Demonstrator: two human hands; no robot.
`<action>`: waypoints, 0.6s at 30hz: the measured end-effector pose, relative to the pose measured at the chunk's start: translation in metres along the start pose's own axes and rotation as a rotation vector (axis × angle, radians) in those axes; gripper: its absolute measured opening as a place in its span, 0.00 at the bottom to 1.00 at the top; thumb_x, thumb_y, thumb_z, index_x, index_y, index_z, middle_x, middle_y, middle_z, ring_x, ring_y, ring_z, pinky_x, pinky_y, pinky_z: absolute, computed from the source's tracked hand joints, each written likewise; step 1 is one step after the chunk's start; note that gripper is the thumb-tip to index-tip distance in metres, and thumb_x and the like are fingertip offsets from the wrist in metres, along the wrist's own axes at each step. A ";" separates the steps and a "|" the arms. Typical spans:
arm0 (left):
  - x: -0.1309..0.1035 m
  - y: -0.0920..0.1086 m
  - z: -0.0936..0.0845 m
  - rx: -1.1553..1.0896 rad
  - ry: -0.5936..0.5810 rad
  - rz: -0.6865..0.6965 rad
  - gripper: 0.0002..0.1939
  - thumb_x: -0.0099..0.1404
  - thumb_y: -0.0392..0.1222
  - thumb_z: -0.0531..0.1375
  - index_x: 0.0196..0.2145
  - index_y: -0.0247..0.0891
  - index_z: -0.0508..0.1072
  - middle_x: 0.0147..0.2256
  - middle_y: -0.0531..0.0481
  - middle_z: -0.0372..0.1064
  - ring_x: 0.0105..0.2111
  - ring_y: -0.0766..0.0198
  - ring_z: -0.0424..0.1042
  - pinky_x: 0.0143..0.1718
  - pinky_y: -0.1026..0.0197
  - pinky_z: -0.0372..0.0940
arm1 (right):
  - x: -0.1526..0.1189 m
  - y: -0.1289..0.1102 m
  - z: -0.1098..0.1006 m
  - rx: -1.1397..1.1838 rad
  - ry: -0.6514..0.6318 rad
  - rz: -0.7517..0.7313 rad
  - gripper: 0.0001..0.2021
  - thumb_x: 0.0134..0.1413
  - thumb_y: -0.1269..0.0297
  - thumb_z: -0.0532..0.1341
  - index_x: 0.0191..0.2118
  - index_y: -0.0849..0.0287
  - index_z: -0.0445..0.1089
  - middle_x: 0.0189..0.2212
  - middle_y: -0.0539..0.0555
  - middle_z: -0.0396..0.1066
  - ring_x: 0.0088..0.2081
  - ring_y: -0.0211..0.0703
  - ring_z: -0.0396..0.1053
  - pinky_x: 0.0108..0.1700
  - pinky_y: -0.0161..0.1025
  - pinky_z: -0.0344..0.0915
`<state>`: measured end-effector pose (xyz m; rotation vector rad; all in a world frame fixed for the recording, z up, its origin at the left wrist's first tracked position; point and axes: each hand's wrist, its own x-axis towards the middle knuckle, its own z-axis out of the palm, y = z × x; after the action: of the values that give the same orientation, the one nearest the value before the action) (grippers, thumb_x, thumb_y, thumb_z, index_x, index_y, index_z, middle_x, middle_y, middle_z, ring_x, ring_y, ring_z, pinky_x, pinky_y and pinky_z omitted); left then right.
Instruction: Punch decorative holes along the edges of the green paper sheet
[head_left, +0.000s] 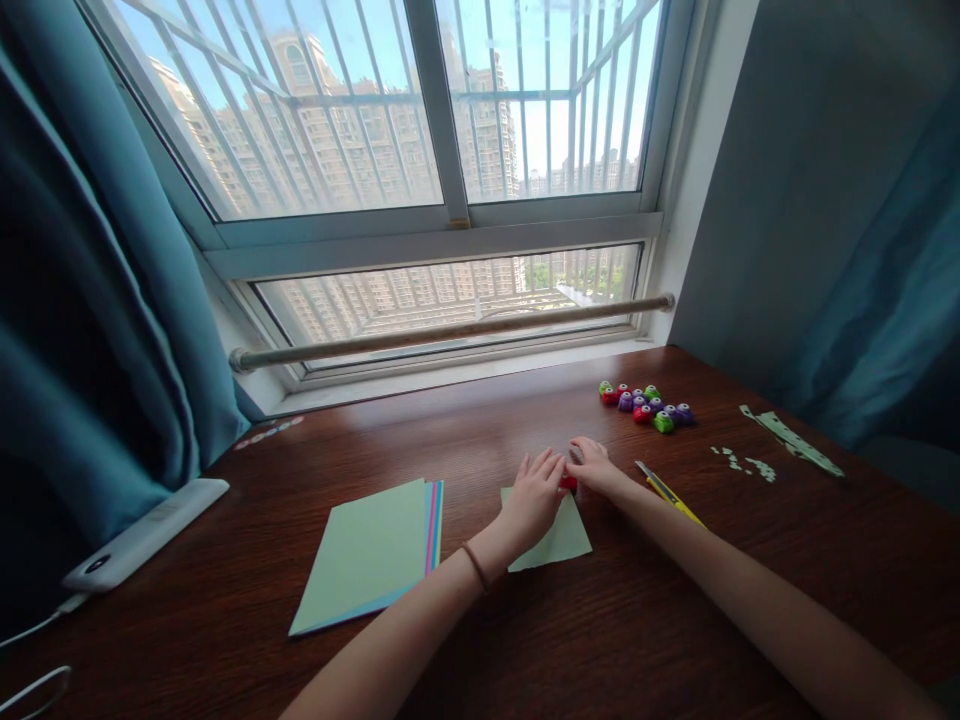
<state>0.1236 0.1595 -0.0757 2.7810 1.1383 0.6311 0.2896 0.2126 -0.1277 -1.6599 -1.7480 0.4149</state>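
Observation:
My left hand (531, 495) lies over a small light green sheet of paper (556, 542), fingers curved across its far edge and holding it against the table. Between my two hands shows part of a small red craft punch (568, 483), mostly covered by fingers. The fingers of my right hand (592, 466) close around that punch from the right side. The paper's far edge, where it meets the punch, is hidden under my hands. To the right, several similar red, purple and green punches (643, 405) with white round tops stand in a cluster.
A yellow utility knife (670, 494) lies by my right forearm. Beyond it are small paper cut-outs (742, 464) and a punched paper strip (796, 443). A stack of coloured paper (375, 550) lies left; a white corded device (146, 535) sits at the left edge.

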 end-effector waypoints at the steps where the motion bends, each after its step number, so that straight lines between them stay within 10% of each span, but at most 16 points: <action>1: 0.001 -0.001 0.002 0.015 0.007 0.020 0.20 0.63 0.34 0.50 0.53 0.34 0.58 0.52 0.39 0.59 0.57 0.53 0.51 0.55 0.42 0.48 | 0.000 0.002 0.002 -0.007 0.005 0.002 0.20 0.37 0.63 0.63 0.41 0.60 0.67 0.44 0.60 0.66 0.50 0.55 0.59 0.54 0.51 0.52; 18: 0.006 0.000 0.014 0.092 0.004 0.161 0.15 0.63 0.32 0.49 0.46 0.23 0.66 0.45 0.32 0.64 0.49 0.49 0.62 0.53 0.48 0.54 | -0.014 -0.002 0.007 0.007 0.080 -0.056 0.16 0.43 0.64 0.58 0.41 0.59 0.66 0.44 0.58 0.65 0.50 0.53 0.58 0.54 0.52 0.52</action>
<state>0.1330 0.1651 -0.0861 2.9731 0.9746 0.6125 0.2828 0.2000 -0.1355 -1.5968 -1.7283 0.3242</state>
